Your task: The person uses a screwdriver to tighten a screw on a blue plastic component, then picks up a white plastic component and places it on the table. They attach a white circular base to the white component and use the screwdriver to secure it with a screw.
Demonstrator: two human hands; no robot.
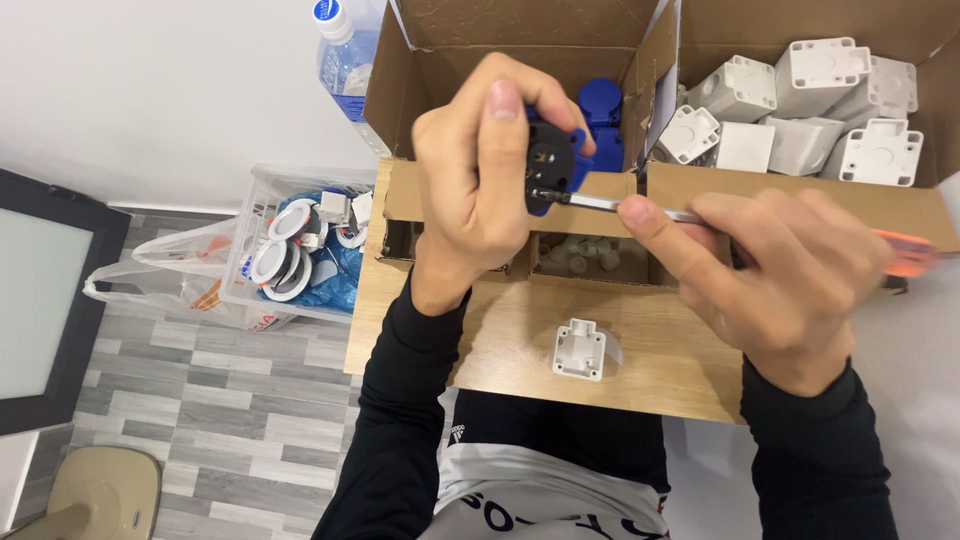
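Note:
My left hand (pixel 480 170) grips a blue and black round socket part (pixel 553 160), held up over the table's far edge. My right hand (pixel 780 270) holds a screwdriver (pixel 600 202) with an orange handle. Its metal shaft runs left and its tip touches the lower edge of the socket part. A white square housing (pixel 580 349) lies on the wooden table (pixel 500 340) just below my hands, touched by neither.
An open cardboard box (pixel 520 40) behind holds more blue parts (pixel 600 105). A second box on the right holds several white housings (pixel 800 100). Small grey pieces (pixel 580 255) fill a shallow tray. A water bottle (pixel 345 55) and a plastic crate (pixel 300 245) stand at left.

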